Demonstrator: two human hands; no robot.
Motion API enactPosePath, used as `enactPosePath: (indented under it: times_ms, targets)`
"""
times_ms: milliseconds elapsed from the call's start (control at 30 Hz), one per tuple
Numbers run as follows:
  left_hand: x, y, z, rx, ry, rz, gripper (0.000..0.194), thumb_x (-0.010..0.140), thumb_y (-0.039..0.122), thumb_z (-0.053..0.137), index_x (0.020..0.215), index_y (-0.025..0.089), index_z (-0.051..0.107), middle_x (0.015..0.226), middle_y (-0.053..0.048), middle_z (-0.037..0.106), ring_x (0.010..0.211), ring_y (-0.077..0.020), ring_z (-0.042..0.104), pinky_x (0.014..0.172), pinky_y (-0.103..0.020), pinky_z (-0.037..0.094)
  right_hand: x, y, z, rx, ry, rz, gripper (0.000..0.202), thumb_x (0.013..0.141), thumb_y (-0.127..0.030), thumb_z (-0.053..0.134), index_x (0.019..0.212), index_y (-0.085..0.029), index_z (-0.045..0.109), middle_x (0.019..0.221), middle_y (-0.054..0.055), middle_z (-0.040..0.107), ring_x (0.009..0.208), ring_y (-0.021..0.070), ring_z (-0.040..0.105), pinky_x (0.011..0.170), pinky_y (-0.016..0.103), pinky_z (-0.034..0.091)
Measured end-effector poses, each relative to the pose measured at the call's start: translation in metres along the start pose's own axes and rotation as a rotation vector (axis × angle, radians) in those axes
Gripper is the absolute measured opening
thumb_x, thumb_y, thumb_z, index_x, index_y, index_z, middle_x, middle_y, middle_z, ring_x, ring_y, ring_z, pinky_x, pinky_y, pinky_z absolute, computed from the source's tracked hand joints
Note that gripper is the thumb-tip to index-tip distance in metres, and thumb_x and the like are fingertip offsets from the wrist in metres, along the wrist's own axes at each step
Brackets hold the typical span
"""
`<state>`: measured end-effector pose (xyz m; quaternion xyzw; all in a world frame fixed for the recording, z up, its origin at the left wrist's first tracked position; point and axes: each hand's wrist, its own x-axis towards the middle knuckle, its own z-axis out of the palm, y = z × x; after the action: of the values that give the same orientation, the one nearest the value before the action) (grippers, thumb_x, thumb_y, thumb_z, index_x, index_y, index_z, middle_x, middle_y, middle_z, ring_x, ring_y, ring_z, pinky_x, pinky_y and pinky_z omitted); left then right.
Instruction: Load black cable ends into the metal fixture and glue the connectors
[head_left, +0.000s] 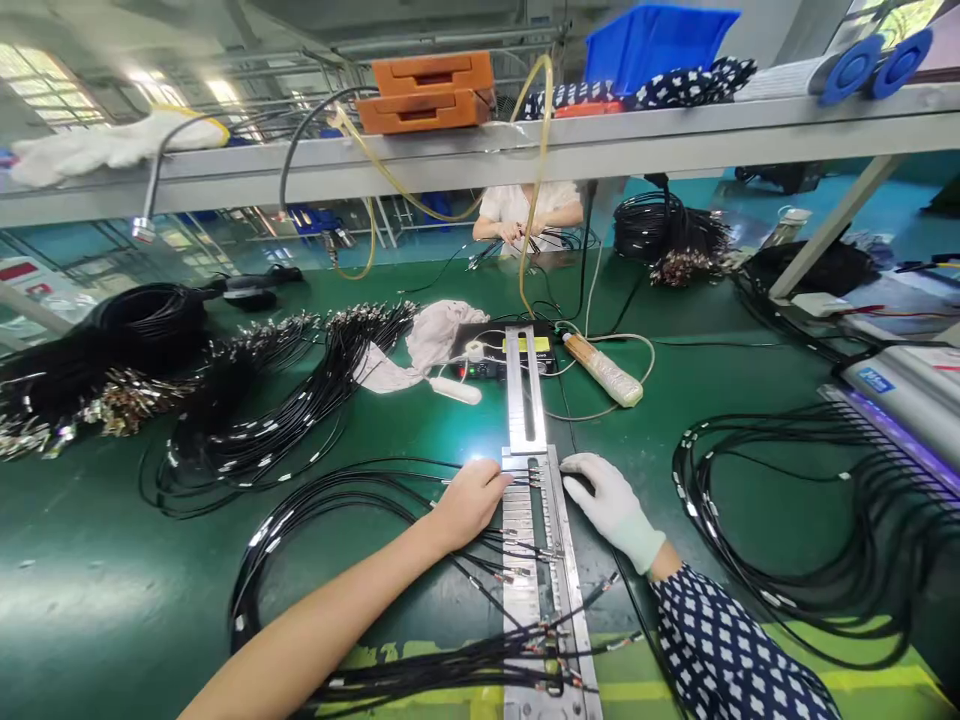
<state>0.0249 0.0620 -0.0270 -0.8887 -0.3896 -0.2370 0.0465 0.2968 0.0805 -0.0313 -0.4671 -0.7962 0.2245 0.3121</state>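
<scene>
On our green worktop point(82, 590), left grip point(470, 500) pinches cables point(523, 484), right grip point(606, 505) loosely open; shelf point(420, 158) hides a co-worker's point(495, 205) head.

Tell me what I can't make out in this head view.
All in the head view:
Left hand: most fingertips hidden by the hand itself.
Metal fixture: near end cut off by bottom edge.
Co-worker: head hidden behind the shelf.
Blue label: print too blurred to read.
</scene>
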Motion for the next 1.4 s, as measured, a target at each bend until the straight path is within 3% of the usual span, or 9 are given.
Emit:
enactPosePath:
  times_ms: [233,467,667,800,1033,1100,1233,1400]
  targets:
    - [-0.002,0.002,0.005,-0.016,0.039,0.023,0.027,0.101,0.017,0.036,0.102,0.015,0.064,0.085,-0.008,0.059,0.077,-0.0199,0.051,0.067,-0.031,0.040,0.000,0.000,0.000,0.003,0.009,-0.006,0.016,0.095,-0.030,0.052,0.102,-0.026,0.066,0.111,0.006,0.069,0.106,0.0255,0.063,0.094,0.044,0.050]
    - [-0.004,0.003,0.010,-0.153,0.043,-0.107,0.023,0.101,0.018,0.041,0.104,0.017,0.063,0.090,-0.006,0.061,0.084,-0.0178,0.057,0.076,-0.030,0.048,0.001,0.001,0.001,0.005,0.010,-0.004,0.016,0.094,-0.029,0.052,0.101,-0.026,0.066,0.110,0.005,0.069,0.105,0.0255,0.063,0.094,0.044,0.050]
    - [-0.009,0.000,0.005,-0.196,-0.033,-0.195,0.025,0.100,0.020,0.045,0.102,0.022,0.070,0.095,-0.005,0.061,0.087,-0.0174,0.057,0.078,-0.031,0.046,0.000,-0.001,-0.001,-0.001,0.000,0.004,0.016,0.093,-0.029,0.052,0.101,-0.025,0.066,0.110,0.006,0.069,0.103,0.0248,0.063,0.094,0.043,0.050]
    - [-0.022,0.007,-0.002,-0.153,-0.114,-0.246,0.037,0.099,0.017,0.041,0.125,0.028,0.065,0.102,-0.009,0.059,0.095,-0.0236,0.052,0.082,-0.040,0.042,0.002,-0.003,-0.002,0.002,-0.010,0.007,0.016,0.093,-0.029,0.052,0.101,-0.025,0.066,0.110,0.005,0.069,0.104,0.0244,0.063,0.094,0.043,0.050]
    - [-0.023,0.011,-0.016,-0.232,-0.257,-0.303,0.039,0.100,0.016,0.036,0.131,0.025,0.058,0.093,-0.006,0.062,0.088,-0.0209,0.053,0.077,-0.034,0.039,0.001,-0.005,-0.001,0.007,0.005,0.002,0.018,0.094,-0.030,0.051,0.103,-0.024,0.065,0.110,0.007,0.069,0.104,0.0256,0.063,0.095,0.046,0.050]
    - [-0.025,0.011,-0.025,-0.295,-0.286,-0.311,0.033,0.100,0.019,0.040,0.128,0.023,0.057,0.092,-0.004,0.063,0.087,-0.0193,0.055,0.079,-0.033,0.041,-0.004,-0.006,-0.001,0.009,0.004,-0.001,0.020,0.094,-0.030,0.051,0.108,-0.024,0.064,0.115,0.007,0.068,0.109,0.0258,0.062,0.098,0.046,0.048]
    - [-0.031,0.013,-0.043,-0.406,-0.353,-0.317,0.013,0.096,0.025,0.052,0.103,0.021,0.062,0.088,-0.001,0.061,0.085,-0.0180,0.055,0.080,-0.031,0.043,-0.011,-0.009,-0.002,0.003,-0.017,0.007,0.020,0.094,-0.031,0.052,0.108,-0.024,0.065,0.119,0.006,0.067,0.114,0.0268,0.060,0.102,0.048,0.046]
    - [-0.028,0.012,-0.047,-0.497,-0.391,-0.360,0.008,0.092,0.017,0.054,0.088,0.020,0.061,0.086,-0.001,0.060,0.084,-0.0165,0.056,0.077,-0.028,0.045,-0.010,-0.011,-0.003,-0.002,-0.019,0.022,0.020,0.094,-0.032,0.052,0.107,-0.025,0.065,0.119,0.006,0.067,0.114,0.0274,0.061,0.100,0.048,0.047]
